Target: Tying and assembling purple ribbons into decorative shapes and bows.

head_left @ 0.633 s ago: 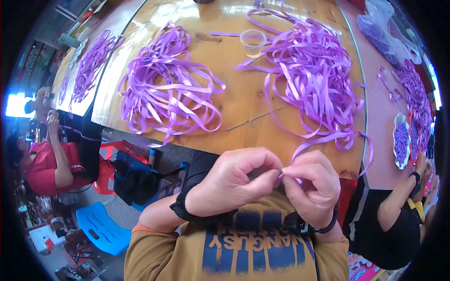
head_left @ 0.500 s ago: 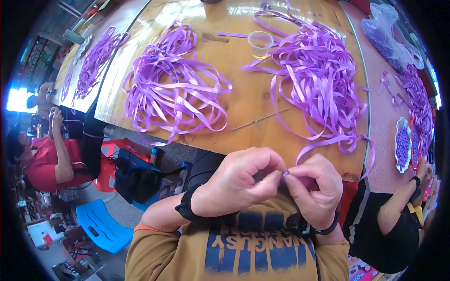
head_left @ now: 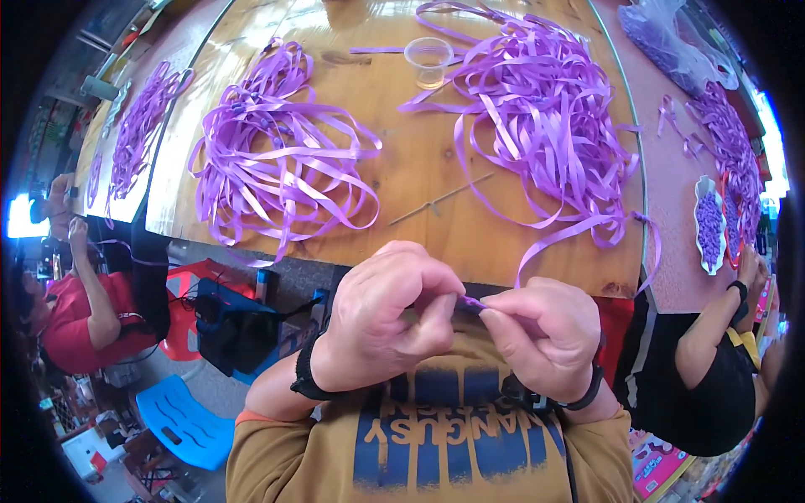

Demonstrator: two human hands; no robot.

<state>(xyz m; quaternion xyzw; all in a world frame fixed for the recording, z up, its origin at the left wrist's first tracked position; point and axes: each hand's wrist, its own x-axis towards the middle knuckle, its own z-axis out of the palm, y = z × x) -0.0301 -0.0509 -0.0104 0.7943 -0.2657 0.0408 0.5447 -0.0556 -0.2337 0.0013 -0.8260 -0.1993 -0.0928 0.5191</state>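
Note:
Close to my chest, just off the table's near edge, my left hand (head_left: pixel 394 310) and my right hand (head_left: pixel 549 335) face each other, both pinching. A short stretch of purple ribbon (head_left: pixel 473 303) runs between their fingertips. From my right hand a loop of that ribbon leads up to the big tangled ribbon pile (head_left: pixel 545 117) on the right of the table. A second ribbon heap (head_left: pixel 281 159) lies to the left. Between the heaps rest a thin stick (head_left: pixel 442 199) and a clear plastic cup (head_left: pixel 428 64) with a little yellowish liquid.
The wooden table (head_left: pixel 377 142) spans the front. On the pink surface at right are a white dish of purple pieces (head_left: pixel 709 226), more ribbon (head_left: pixel 729 142) and a plastic bag (head_left: pixel 662 42). Co-workers sit left (head_left: pixel 96 310) and right (head_left: pixel 696 377). A blue stool (head_left: pixel 184 419) stands lower left.
My hands have drawn slightly apart, the left one shifting left, so more ribbon shows between the fingertips. The whole view has moved a little, with the table sliding left.

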